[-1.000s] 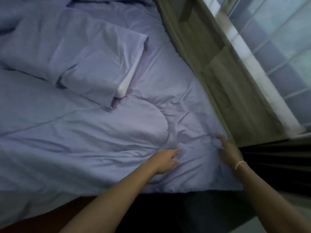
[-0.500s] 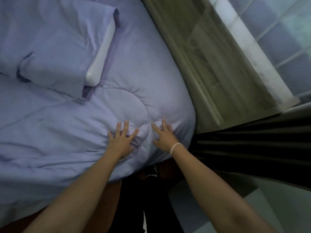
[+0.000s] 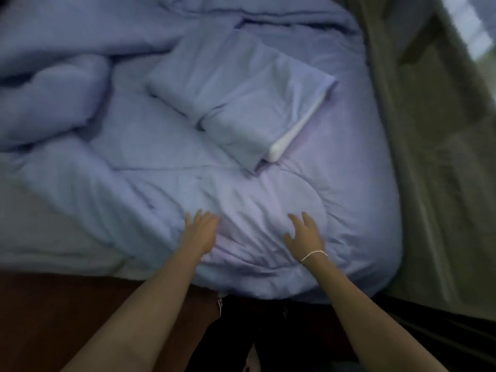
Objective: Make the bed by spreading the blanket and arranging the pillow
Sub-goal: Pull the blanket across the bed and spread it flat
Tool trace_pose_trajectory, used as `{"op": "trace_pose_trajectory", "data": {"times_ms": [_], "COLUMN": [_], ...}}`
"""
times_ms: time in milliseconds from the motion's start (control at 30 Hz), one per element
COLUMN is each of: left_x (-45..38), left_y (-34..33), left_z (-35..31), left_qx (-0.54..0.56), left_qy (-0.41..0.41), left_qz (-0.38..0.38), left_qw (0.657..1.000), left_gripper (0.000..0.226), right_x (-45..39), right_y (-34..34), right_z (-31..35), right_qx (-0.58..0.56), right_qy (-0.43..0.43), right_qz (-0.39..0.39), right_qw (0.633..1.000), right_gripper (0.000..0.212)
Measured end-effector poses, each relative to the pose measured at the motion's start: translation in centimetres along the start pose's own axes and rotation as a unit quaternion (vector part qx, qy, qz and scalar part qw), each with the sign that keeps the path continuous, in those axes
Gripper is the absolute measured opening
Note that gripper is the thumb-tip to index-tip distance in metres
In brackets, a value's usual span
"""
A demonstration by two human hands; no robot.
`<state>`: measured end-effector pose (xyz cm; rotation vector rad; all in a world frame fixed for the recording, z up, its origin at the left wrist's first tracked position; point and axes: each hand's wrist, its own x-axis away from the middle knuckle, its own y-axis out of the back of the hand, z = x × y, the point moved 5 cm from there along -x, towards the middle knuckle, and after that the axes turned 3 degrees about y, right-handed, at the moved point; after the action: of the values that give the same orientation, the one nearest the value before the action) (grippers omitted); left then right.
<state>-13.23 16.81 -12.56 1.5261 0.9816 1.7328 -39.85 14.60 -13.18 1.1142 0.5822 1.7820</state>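
A lilac quilted blanket covers the bed, flat near me and bunched into thick folds at the far left. A pillow in a matching lilac case lies on top of it beyond my hands, its white inner end showing at the lower right. My left hand rests flat on the blanket near the bed's front edge, fingers straight. My right hand, with a thin white bracelet at the wrist, lies on the blanket to the right, fingers spread. Neither hand grips the cloth.
A grey-green wooden bed frame or side panel runs along the right of the mattress, with a bright window strip beyond it. Brown floor lies below the bed's front edge at the left. Dark clothing shows between my forearms.
The view has swung left and up, bringing the bunched blanket into sight. Both hands have moved apart on the blanket, still flat, after pinching its corner a second ago.
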Motion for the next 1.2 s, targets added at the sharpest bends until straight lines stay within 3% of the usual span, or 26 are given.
{"op": "trace_pose_trajectory", "data": {"times_ms": [100,200,367,500,567,700,900,967,1100,1200], "left_x": [0.0,0.0,-1.4,-4.4,-5.7,-4.0,5.3,6.9,6.4,4.7], "left_y": [1.4,2.4,3.9,4.6,4.9,0.5,-10.6,-13.2,-14.1,-11.3], "left_z": [8.7,16.2,23.7,28.7,30.4,34.6,39.8,40.2,40.2,40.4], "left_qx": [0.002,0.011,0.005,0.01,0.036,0.09,-0.014,0.032,0.122,0.208], "left_qy": [0.085,0.12,0.084,0.019,-0.004,0.028,-0.036,-0.031,-0.002,-0.001], "left_qz": [0.001,-0.014,-0.053,-0.084,-0.092,-0.006,0.14,0.161,0.176,0.092], "left_qw": [0.996,0.993,0.995,0.996,0.995,0.995,0.989,0.986,0.977,0.974], "left_gripper": [0.047,0.047,0.052,0.042,0.037,0.046,0.041,0.046,0.052,0.037], "right_x": [-1.4,-1.9,-3.9,-5.1,-5.5,-4.0,2.7,3.8,4.0,2.9], "right_y": [-1.4,-3.8,-9.8,-15.0,-17.1,-21.4,-29.5,-31.0,-31.6,-29.8], "right_z": [8.3,16.1,25.7,31.5,33.6,35.8,36.3,36.6,37.7,39.2], "right_qx": [-0.049,-0.044,-0.02,-0.012,-0.004,0.057,0.154,0.167,0.167,0.138], "right_qy": [0.082,0.144,0.175,0.156,0.138,0.127,0.112,0.096,0.088,0.108], "right_qz": [0.013,0.044,0.109,0.129,0.135,0.192,0.329,0.34,0.327,0.269], "right_qw": [0.995,0.988,0.978,0.979,0.981,0.971,0.925,0.921,0.926,0.947], "right_gripper": [0.056,0.057,0.057,0.062,0.067,0.054,0.047,0.051,0.052,0.05]}}
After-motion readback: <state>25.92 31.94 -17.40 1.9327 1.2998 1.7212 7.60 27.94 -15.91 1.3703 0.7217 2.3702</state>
